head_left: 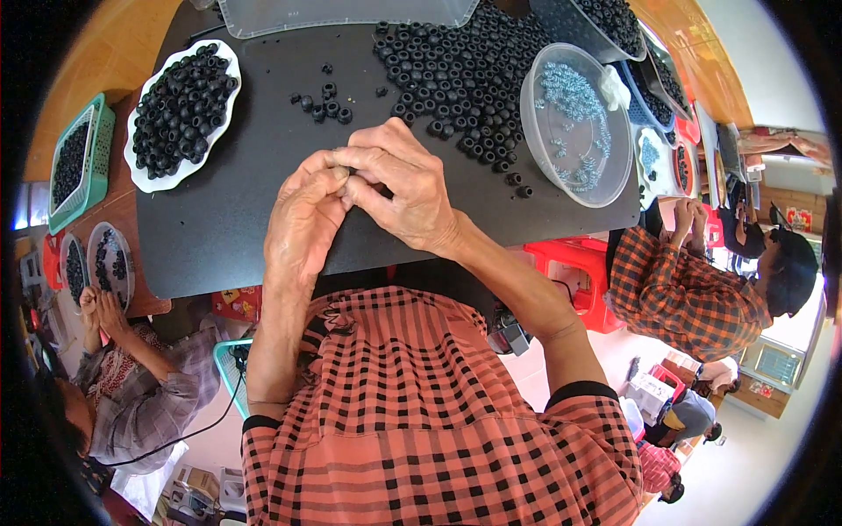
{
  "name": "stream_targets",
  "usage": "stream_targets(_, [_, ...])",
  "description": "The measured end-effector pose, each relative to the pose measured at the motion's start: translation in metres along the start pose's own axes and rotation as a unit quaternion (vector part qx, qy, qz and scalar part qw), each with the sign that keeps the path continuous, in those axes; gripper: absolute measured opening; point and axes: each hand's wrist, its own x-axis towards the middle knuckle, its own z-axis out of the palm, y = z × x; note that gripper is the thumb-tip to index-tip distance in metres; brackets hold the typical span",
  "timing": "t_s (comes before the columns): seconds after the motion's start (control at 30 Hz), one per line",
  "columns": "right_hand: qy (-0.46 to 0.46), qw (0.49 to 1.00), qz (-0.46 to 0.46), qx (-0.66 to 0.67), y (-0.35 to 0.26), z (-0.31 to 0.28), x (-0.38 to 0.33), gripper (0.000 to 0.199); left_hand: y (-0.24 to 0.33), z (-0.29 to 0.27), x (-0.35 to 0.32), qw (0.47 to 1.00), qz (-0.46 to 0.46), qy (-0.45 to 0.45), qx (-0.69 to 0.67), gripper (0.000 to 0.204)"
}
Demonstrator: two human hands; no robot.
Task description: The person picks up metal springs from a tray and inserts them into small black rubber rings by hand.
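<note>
My left hand (303,215) and my right hand (402,188) meet over the near part of the dark table, fingertips pinched together. Between them sits something tiny, mostly covered by the fingers; a dark bit shows, but its kind cannot be made out. Just beyond the hands lies a small group of loose black ring-like parts (331,109) with holes. A large spread of the same black parts (456,74) covers the far middle of the table. To the right, a round clear tub (548,145) holds many small pale-blue pieces (574,96).
At left stands a white scalloped plate (231,74) heaped with black parts. A clear bin (342,16) lies along the far edge, with filled tubs at far right. Other people work on both sides, one in an orange plaid shirt (693,298) near a red stool (574,272).
</note>
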Motion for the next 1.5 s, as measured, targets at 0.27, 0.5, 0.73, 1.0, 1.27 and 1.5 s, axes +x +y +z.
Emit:
stream_targets(0.27, [0.013,0.998,0.059,-0.012,-0.006,0.002,0.004,0.037,-0.002,0.004,-0.002,0.999,0.015,0.038,0.017,0.013])
stream_targets(0.5, [-0.015,0.999,0.012,-0.039,-0.003,0.006,0.002,0.034,0.002,0.006,-0.009,0.995,0.047,0.047,0.068,0.018])
stream_targets(0.73, [-0.002,0.999,-0.006,-0.038,-0.005,-0.005,0.002,0.018,-0.005,0.005,-0.011,0.988,0.097,0.025,0.115,0.03])
stream_targets(1.0, [0.051,0.997,-0.039,-0.042,-0.005,-0.058,0.016,0.016,-0.013,0.012,-0.006,0.97,0.145,0.034,0.191,0.023])
stream_targets(1.27, [0.208,0.947,0.004,-0.243,0.106,-0.205,0.076,0.014,-0.018,0.018,-0.001,0.953,0.158,0.05,0.255,0.014])
stream_targets(1.5, [0.167,0.857,0.212,-0.439,0.217,-0.293,0.11,0.034,-0.021,0.016,-0.001,0.951,0.14,0.068,0.267,0.014])
